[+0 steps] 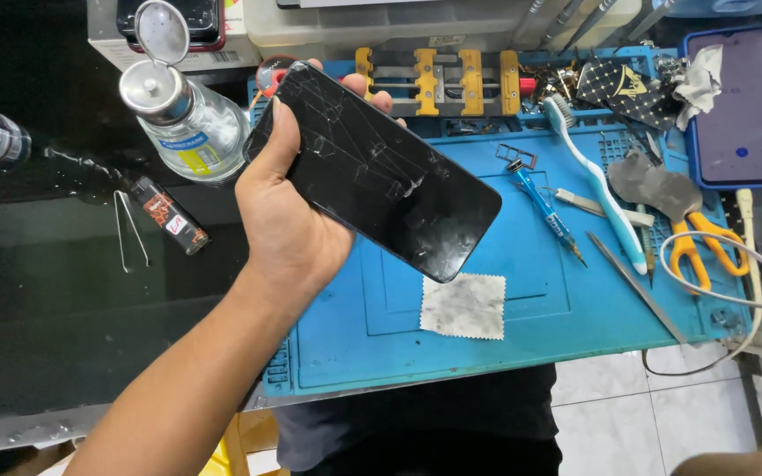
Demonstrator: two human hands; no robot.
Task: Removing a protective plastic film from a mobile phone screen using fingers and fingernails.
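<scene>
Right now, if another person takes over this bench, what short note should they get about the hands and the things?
Left hand: holds the black phone with cracked glass in its grip, above the blue mat.
Right hand: only a sliver shows at the bottom right corner, holding nothing visible.
On the mat: grey cloth, blue syringe, toothbrush, yellow scissors.
Clear bottle, cap flipped open, stands left of the mat.
Cracked glass is on the phone.

L hand [297, 225]: bare, no glove, ring or watch; forearm bare to frame edge, no sleeve in view. Below the hand, torso in dark navy/black top, plain, w/ fabric folds. R hand: only a blurred sliver far right of it, bottom corner.
</scene>
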